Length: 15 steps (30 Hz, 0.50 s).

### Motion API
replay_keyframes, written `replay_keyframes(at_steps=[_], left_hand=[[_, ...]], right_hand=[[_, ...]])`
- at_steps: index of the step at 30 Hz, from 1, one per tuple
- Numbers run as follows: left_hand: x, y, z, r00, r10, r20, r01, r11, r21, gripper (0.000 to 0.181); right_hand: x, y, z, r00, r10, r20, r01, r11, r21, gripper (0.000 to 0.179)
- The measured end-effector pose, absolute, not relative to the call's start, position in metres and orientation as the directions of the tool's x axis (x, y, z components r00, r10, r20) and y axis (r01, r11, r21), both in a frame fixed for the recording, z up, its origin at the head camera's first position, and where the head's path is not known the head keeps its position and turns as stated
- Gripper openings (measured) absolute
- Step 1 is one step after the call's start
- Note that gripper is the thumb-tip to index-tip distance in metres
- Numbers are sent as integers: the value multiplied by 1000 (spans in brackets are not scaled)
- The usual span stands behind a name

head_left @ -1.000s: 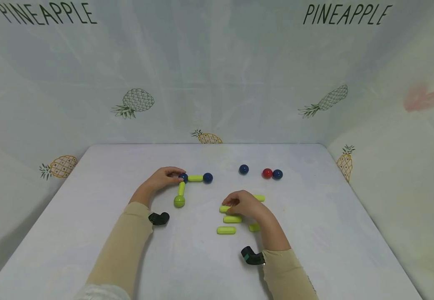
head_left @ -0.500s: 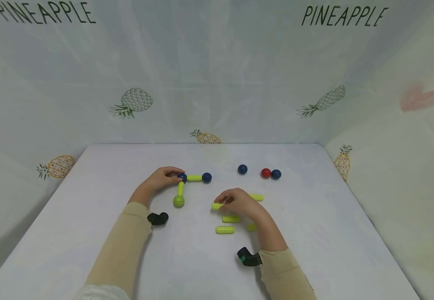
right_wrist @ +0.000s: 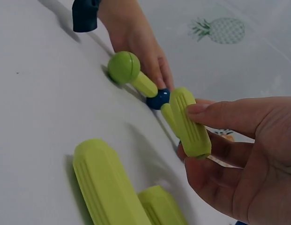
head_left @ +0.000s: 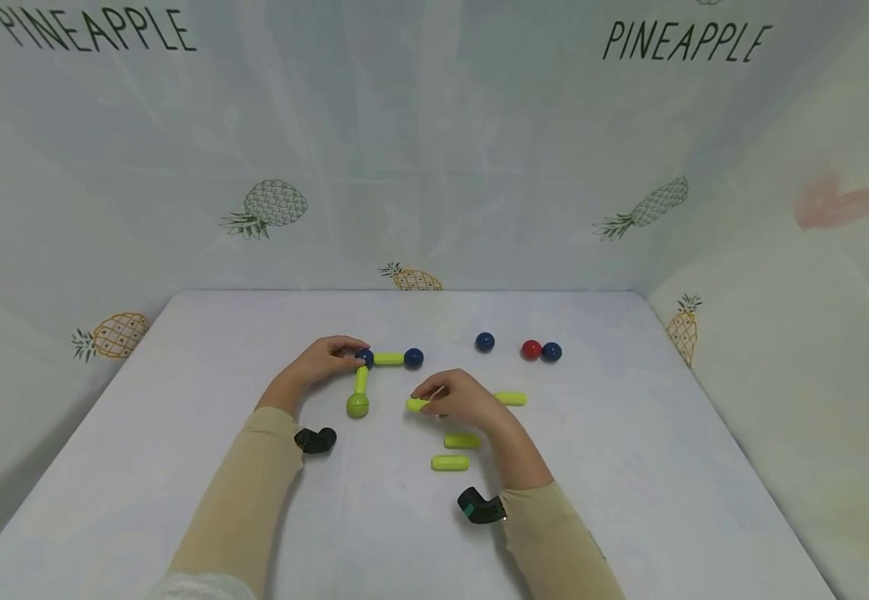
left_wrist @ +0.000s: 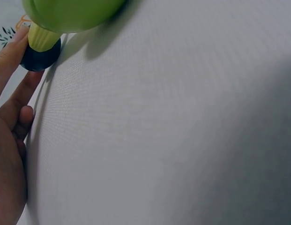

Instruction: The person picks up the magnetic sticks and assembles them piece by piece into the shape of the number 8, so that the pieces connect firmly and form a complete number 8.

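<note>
My left hand (head_left: 327, 357) pinches a blue ball (head_left: 364, 357) between thumb and fingers at the corner of an L-shaped piece. From that ball one yellow-green rod (head_left: 389, 359) runs right to another blue ball (head_left: 414, 358). A second rod (head_left: 361, 381) comes toward me and ends in a green ball (head_left: 357, 406), large at the top of the left wrist view. My right hand (head_left: 464, 397) holds a loose ribbed yellow-green rod (right_wrist: 190, 123) by thumb and fingertips, raised off the table, to the right of the green ball.
Several more yellow-green rods lie near my right hand, among them a front rod (head_left: 450, 462), one behind it (head_left: 461, 441) and a farther one (head_left: 511, 399). Toward the back right sit a blue ball (head_left: 485, 342), a red ball (head_left: 531, 350) and another blue ball (head_left: 551, 352) beside it.
My right hand has picked up a rod from the group and carried it left, toward the L-shaped piece. The left hand has kept its place on the blue ball.
</note>
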<state>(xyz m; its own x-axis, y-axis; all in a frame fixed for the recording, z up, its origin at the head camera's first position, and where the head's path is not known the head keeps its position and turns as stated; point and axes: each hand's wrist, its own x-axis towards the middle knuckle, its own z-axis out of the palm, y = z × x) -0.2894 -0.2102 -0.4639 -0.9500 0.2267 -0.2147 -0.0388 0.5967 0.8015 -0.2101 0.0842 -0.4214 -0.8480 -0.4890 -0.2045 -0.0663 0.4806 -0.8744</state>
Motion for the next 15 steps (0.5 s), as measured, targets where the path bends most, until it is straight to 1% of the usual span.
replay_keyframes(at_steps=[7, 15], left_hand=[[-288, -210, -466, -952, 227, -204, -32, 591, 806, 44], [-288, -211, -468, -951, 258, -171, 12, 582, 813, 46]], right_hand=[[-213, 68, -428, -862, -477, -170, -92, 478, -873, 20], [-212, 53, -431, -869, -465, -168, -95, 490, -866, 20]])
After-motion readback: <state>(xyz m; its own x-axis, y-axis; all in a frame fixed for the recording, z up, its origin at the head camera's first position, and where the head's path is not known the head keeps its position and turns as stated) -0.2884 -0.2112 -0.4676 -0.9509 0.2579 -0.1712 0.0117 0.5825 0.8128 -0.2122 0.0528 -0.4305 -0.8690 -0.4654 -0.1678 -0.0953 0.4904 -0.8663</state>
